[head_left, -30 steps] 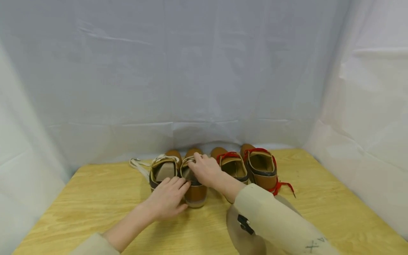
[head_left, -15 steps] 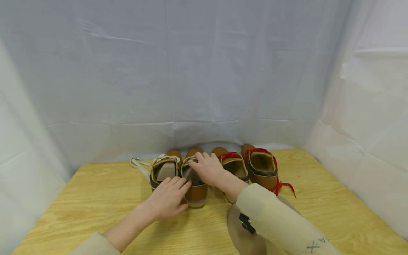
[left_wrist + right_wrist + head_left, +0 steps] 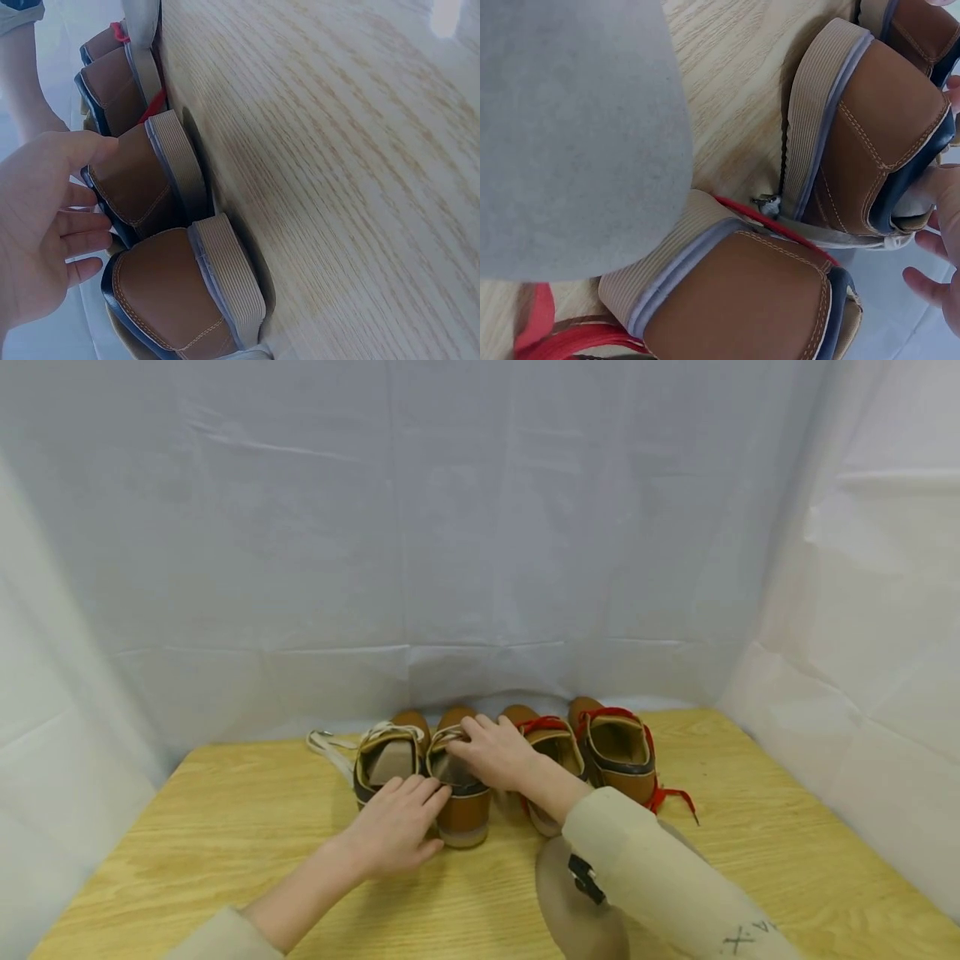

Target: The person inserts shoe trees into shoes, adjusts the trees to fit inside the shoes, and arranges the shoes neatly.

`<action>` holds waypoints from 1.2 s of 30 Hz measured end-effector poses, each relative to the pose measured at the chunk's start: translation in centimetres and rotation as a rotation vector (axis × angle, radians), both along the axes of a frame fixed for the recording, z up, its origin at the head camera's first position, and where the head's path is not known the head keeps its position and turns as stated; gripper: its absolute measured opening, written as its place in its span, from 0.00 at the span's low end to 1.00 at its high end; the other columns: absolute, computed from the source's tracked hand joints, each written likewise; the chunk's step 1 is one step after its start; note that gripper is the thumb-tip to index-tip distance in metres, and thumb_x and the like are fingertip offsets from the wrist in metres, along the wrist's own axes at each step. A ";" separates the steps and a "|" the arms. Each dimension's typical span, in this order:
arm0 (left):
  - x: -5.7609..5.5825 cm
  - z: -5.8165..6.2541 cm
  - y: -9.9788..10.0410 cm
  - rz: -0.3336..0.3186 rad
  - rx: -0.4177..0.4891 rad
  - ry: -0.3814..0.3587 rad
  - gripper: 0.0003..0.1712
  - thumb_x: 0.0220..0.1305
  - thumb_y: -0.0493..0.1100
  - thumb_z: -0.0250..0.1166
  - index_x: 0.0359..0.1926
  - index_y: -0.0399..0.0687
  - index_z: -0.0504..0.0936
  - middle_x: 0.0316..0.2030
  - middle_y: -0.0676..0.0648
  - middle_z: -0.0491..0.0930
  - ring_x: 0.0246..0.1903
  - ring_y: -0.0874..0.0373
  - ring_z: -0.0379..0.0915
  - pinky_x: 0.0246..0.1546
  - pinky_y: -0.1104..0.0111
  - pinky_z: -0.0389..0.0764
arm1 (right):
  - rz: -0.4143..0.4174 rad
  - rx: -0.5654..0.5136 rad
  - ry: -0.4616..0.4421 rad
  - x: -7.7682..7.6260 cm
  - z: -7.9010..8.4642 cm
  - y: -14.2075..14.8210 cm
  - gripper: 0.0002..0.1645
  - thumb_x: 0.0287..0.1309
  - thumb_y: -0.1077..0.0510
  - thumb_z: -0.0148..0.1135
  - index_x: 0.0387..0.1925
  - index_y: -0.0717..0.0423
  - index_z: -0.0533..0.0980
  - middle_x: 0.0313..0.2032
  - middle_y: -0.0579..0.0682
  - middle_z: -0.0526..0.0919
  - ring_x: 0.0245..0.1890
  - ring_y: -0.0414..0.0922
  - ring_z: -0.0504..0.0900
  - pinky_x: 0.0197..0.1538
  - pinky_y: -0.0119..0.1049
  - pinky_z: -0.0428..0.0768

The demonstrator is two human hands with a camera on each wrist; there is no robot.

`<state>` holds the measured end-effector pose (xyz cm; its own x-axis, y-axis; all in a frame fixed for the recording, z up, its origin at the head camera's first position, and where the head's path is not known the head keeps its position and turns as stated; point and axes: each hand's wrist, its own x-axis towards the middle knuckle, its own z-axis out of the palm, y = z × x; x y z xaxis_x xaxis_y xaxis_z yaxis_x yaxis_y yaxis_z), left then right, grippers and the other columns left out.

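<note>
In the head view two tan-brown shoes stand side by side: a left shoe and the right shoe of that pair, both with white laces. My left hand holds the heel collar of the right shoe of the pair, fingers at the rim. Its thumb lies against the brown heel in the left wrist view. My right hand grips that shoe's front opening near the laces; in the right wrist view the thumb reaches into the opening, with other fingers outside. A greyish insole shows inside the left shoe.
To the right stand two similar shoes with red laces, a nearer one and an outer one; the outer one's lace trails on the wooden table. A loose white lace lies at left. White sheeting surrounds the table.
My right hand has shifted slightly to the right over the shoe's opening. The left hand stays at the heel, and the shoes stand as before.
</note>
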<state>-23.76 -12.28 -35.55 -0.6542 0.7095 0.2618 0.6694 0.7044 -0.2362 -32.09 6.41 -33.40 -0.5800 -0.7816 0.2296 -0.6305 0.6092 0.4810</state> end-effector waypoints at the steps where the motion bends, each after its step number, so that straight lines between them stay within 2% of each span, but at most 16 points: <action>1: 0.0 0.0 0.0 0.004 0.000 -0.004 0.35 0.53 0.56 0.66 0.56 0.38 0.73 0.49 0.41 0.74 0.49 0.47 0.69 0.45 0.56 0.70 | 0.002 -0.003 -0.002 -0.1 0.0 0.0 0.17 0.61 0.49 0.58 0.53 0.37 0.74 0.43 0.49 0.71 0.38 0.45 0.71 0.33 0.38 0.72; 12: 0.0 0.0 0.1 0.005 -0.010 -0.009 0.35 0.53 0.57 0.66 0.56 0.38 0.73 0.50 0.41 0.73 0.50 0.47 0.68 0.46 0.56 0.70 | 0.027 -0.030 0.013 -0.3 -0.2 -0.4 0.12 0.61 0.51 0.58 0.46 0.37 0.79 0.40 0.48 0.72 0.38 0.45 0.71 0.32 0.39 0.72; 23: 0.1 0.1 0.1 0.009 -0.027 -0.019 0.36 0.54 0.57 0.65 0.57 0.38 0.73 0.51 0.41 0.73 0.50 0.47 0.68 0.46 0.56 0.70 | 0.033 -0.020 0.032 -0.8 -0.7 -0.4 0.11 0.61 0.50 0.58 0.45 0.37 0.79 0.40 0.48 0.72 0.38 0.45 0.72 0.32 0.39 0.71; 36: 0.2 0.2 0.0 0.003 -0.022 -0.003 0.35 0.54 0.56 0.65 0.57 0.38 0.73 0.50 0.41 0.73 0.50 0.47 0.68 0.45 0.56 0.70 | 0.014 -0.012 -0.045 -0.9 -0.5 -0.7 0.13 0.61 0.52 0.58 0.48 0.37 0.78 0.42 0.49 0.72 0.42 0.46 0.72 0.35 0.40 0.75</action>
